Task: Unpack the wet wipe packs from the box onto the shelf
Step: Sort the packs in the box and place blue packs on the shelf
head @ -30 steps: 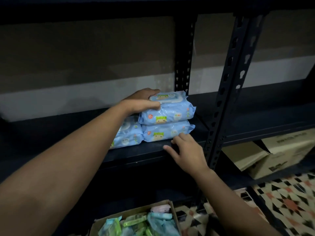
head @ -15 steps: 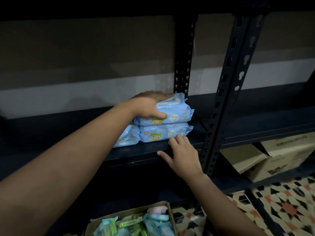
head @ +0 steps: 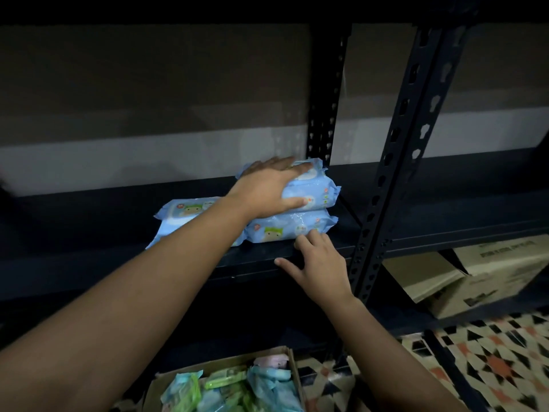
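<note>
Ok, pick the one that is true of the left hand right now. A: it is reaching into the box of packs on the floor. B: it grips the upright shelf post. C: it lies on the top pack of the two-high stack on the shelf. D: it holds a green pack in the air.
C: the left hand lies over the top blue pack, which sits on the lower pack on the shelf.
</note>
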